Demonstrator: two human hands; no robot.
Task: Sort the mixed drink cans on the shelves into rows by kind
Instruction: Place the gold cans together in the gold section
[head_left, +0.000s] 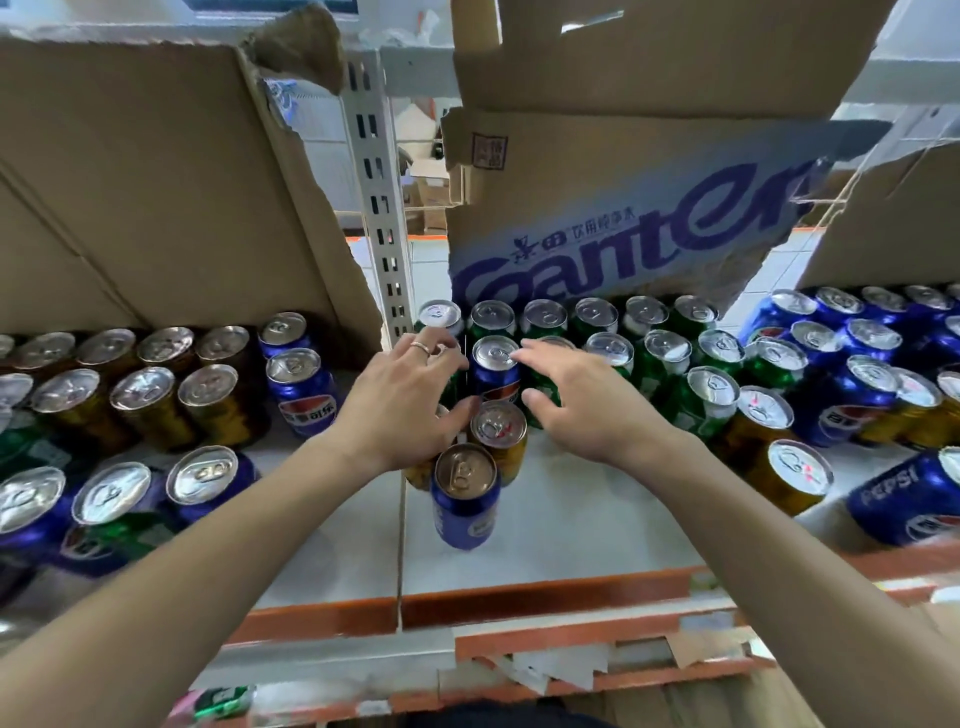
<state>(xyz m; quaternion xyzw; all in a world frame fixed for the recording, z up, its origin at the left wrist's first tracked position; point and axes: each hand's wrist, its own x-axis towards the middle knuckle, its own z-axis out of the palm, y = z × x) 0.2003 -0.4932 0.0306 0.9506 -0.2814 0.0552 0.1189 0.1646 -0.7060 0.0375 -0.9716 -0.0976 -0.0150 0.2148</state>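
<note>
Head camera looks down (close) onto shelf (571, 519)

This looks like a shop's stockroom. A pale slotted upright (378, 208) of a metal racking unit stands mid-view, carrying a white shelf (571, 519) with an orange front beam (545, 597). Stock fills the shelf in rows: gold cans (145, 400) and blue Pepsi cans (301, 384) left of the upright, green cans (660, 358) right of it. Torn cardboard sheets (156, 182) hang on both sides of the upright, the right one printed with a water brand. Behind the upright, cartons (428, 192) sit on a tiled floor (434, 262).
</note>
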